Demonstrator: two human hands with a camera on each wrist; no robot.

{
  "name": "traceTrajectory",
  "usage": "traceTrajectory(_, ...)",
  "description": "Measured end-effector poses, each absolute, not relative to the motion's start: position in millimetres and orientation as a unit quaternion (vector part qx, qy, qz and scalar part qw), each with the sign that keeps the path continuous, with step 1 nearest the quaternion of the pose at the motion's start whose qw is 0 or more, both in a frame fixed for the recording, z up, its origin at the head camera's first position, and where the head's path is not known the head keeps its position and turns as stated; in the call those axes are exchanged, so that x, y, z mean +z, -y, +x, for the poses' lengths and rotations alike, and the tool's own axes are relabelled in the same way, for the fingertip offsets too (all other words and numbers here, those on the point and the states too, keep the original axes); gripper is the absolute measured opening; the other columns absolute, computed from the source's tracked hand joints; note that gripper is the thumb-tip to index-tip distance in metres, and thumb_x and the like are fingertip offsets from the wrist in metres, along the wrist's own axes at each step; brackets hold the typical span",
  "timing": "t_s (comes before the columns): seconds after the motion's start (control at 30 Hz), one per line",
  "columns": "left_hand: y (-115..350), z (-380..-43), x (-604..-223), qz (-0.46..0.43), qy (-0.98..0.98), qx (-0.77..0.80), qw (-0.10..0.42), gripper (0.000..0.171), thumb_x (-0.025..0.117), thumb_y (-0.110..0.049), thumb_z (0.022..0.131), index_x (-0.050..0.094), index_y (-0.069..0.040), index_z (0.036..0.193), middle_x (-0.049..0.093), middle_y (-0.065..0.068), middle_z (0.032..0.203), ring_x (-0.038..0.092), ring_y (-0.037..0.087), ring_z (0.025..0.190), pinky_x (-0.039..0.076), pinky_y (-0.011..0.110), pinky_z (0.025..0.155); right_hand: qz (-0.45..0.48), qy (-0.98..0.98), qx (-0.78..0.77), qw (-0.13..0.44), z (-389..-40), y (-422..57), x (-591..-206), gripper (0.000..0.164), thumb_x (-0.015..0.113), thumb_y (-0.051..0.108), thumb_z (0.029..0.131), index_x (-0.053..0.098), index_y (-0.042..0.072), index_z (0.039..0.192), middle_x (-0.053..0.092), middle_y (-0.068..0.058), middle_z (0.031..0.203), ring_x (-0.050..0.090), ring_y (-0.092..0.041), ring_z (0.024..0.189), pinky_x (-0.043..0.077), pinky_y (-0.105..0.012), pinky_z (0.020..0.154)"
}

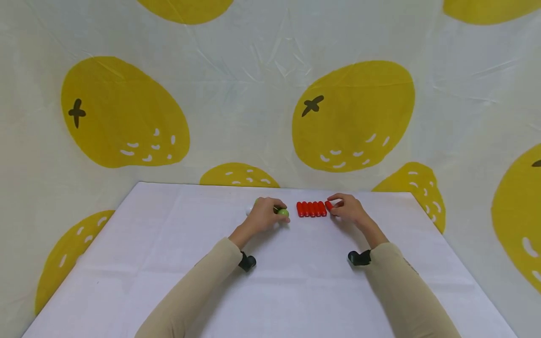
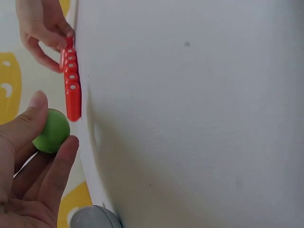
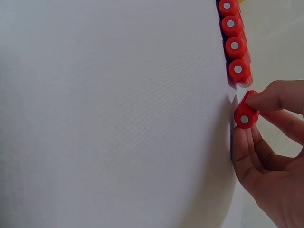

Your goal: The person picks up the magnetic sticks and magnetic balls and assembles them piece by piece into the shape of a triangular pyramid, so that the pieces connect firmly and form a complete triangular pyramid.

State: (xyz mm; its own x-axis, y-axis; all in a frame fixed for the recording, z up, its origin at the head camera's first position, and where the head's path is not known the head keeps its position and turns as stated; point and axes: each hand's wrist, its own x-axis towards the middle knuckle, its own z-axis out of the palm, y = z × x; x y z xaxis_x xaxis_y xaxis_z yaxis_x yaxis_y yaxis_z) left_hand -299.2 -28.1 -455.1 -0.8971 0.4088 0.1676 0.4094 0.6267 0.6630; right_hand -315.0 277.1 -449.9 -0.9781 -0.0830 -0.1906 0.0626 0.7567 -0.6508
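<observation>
Head view: near the far edge of the table point(image 1: 296, 300), your right hand point(image 1: 348, 210) pinches one red stick point(image 1: 329, 206) just beside the red row point(image 1: 312, 209); your left hand point(image 1: 262, 216) grips a green ball point(image 1: 283, 213). Both look light, stiff and slick: hold the stick's sides, the ball's middle.

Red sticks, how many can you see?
6: five red sticks side by side in a row on the table, and one in the right hand, beside the row's right end.
</observation>
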Motion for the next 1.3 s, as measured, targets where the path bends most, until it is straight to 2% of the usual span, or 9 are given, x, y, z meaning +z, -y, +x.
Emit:
traceTrajectory(0.13, 29.1, -296.3, -455.2, -0.223, 0.896, -0.384, 0.0, 0.037, 0.09, -0.026, 0.08, 0.079, -0.007, 0.111, 0.08, 0.002, 0.099, 0.074, 0.013, 0.088, 0.056, 0.027, 0.083, 0.0, -0.93, -0.354, 0.099, -313.1, -278.4, -447.8, 0.045, 0.065, 0.015, 0.098, 0.057, 0.006, 0.141, 0.062, -0.025, 0.125, 0.06, -0.035, 0.108, 0.059, -0.04, 0.09)
traceTrajectory(0.23, 29.7, -293.9, -454.5, -0.221, 0.889, -0.4, -0.01, 0.038, 0.089, -0.025, 0.081, 0.079, -0.007, 0.113, 0.08, 0.002, 0.099, 0.075, 0.014, 0.089, 0.05, 0.029, 0.093, -0.006, -0.93, -0.355, 0.095, -311.9, -279.8, -446.6, 0.045, 0.065, 0.015, 0.098, 0.057, 0.005, 0.141, 0.062, -0.025, 0.124, 0.059, -0.035, 0.107, 0.058, -0.038, 0.088)
traceTrajectory(0.33, 30.9, -291.4, -454.7, -0.218, 0.878, -0.425, -0.022, 0.037, 0.089, -0.023, 0.082, 0.078, -0.006, 0.113, 0.08, 0.003, 0.101, 0.076, 0.016, 0.09, 0.051, 0.029, 0.094, -0.008, -0.929, -0.358, 0.09, -309.8, -280.7, -444.5, 0.044, 0.065, 0.016, 0.098, 0.058, 0.006, 0.14, 0.062, -0.024, 0.124, 0.057, -0.034, 0.107, 0.057, -0.036, 0.087)
traceTrajectory(0.5, 34.8, -286.8, -458.4, -0.21, 0.862, -0.46, -0.031, 0.035, 0.09, -0.022, 0.081, 0.078, -0.006, 0.11, 0.079, 0.006, 0.103, 0.075, 0.016, 0.088, 0.059, 0.025, 0.08, -0.015, -0.929, -0.362, 0.078, -304.3, -280.9, -440.9, 0.044, 0.064, 0.016, 0.098, 0.059, 0.007, 0.141, 0.061, -0.025, 0.127, 0.056, -0.036, 0.112, 0.057, -0.04, 0.09)
traceTrajectory(0.7, 38.4, -277.9, -458.7, -0.19, 0.851, -0.487, -0.039, 0.036, 0.09, -0.022, 0.08, 0.078, -0.008, 0.111, 0.079, 0.007, 0.108, 0.076, 0.018, 0.09, 0.06, 0.026, 0.081, -0.036, -0.931, -0.359, 0.057, -295.8, -277.8, -438.5, 0.042, 0.063, 0.015, 0.099, 0.06, 0.006, 0.14, 0.063, -0.025, 0.129, 0.057, -0.037, 0.114, 0.057, -0.047, 0.096)
traceTrajectory(0.97, 45.4, -265.4, -460.5, -0.166, 0.848, -0.501, -0.046, 0.035, 0.091, -0.025, 0.078, 0.079, -0.012, 0.108, 0.079, 0.004, 0.105, 0.076, 0.015, 0.088, 0.059, 0.026, 0.078, -0.065, -0.926, -0.368, 0.057, -282.0, -265.6, -433.0, 0.04, 0.066, 0.011, 0.097, 0.062, 0.006, 0.137, 0.065, -0.022, 0.125, 0.059, -0.033, 0.11, 0.057, -0.039, 0.09)
traceTrajectory(1.3, 58.4, -248.5, -463.1, -0.167, 0.834, -0.524, -0.043, 0.032, 0.092, -0.021, 0.077, 0.078, -0.01, 0.104, 0.079, 0.006, 0.103, 0.076, 0.015, 0.087, 0.06, 0.026, 0.078, -0.104, -0.922, -0.368, 0.059, -268.4, -247.3, -431.0, 0.037, 0.063, 0.004, 0.095, 0.065, 0.003, 0.132, 0.067, -0.022, 0.124, 0.061, -0.036, 0.112, 0.056, -0.05, 0.097)
